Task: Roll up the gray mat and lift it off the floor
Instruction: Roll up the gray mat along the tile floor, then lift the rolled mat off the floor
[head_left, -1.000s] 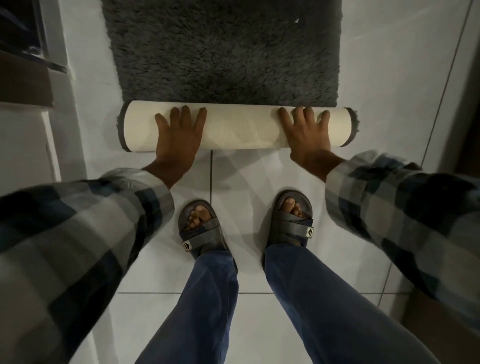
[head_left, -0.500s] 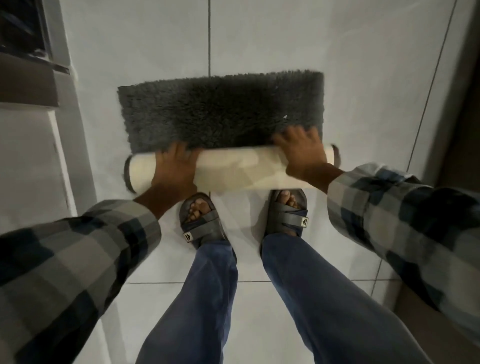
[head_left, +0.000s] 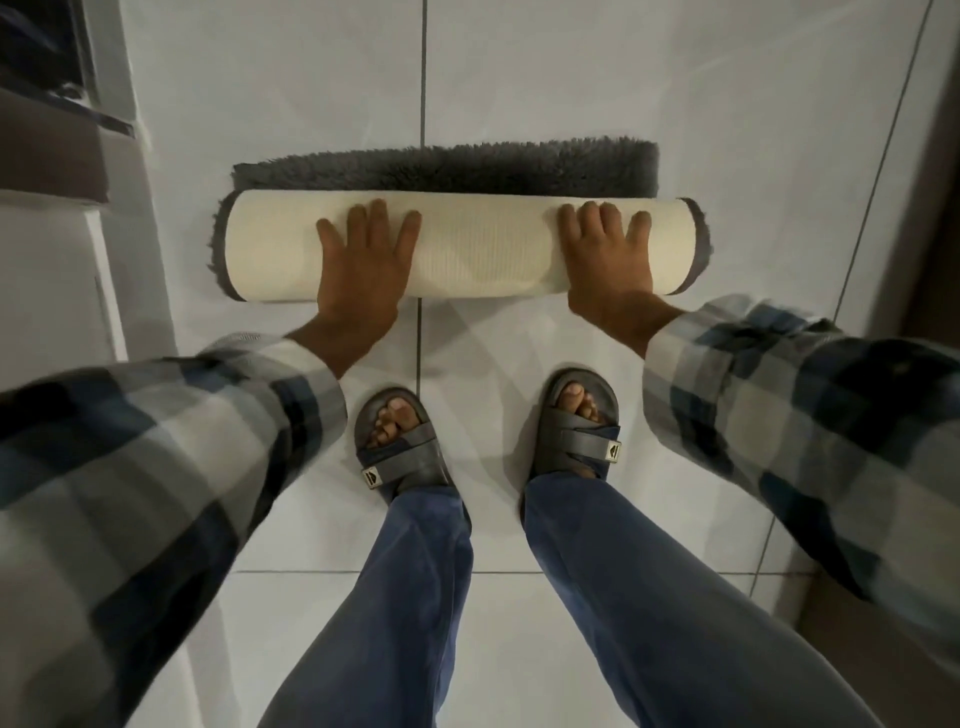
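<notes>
Where white tiled floor (head_left: 571, 78) spreads, gray mat (head_left: 467, 244) nearly rolled, doorframe (head_left: 124, 156) left

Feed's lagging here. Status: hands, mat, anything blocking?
Left hand and right hand flat, open on the roll. Gray mat nearly rolled, a narrow strip flat, on the floor. Nothing blocking.

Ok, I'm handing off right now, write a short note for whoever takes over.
Left hand: flat, palm down on the roll's left part, fingers spread, no grasp.
Right hand: flat on the right part, same way.
Gray mat: mostly rolled, pale backing outward, lying on the tiled floor ahead of the sandals.
Done: most of the rolling.
Left: roll in the narrow gray strip beyond the roll, then grip and lift.
</notes>
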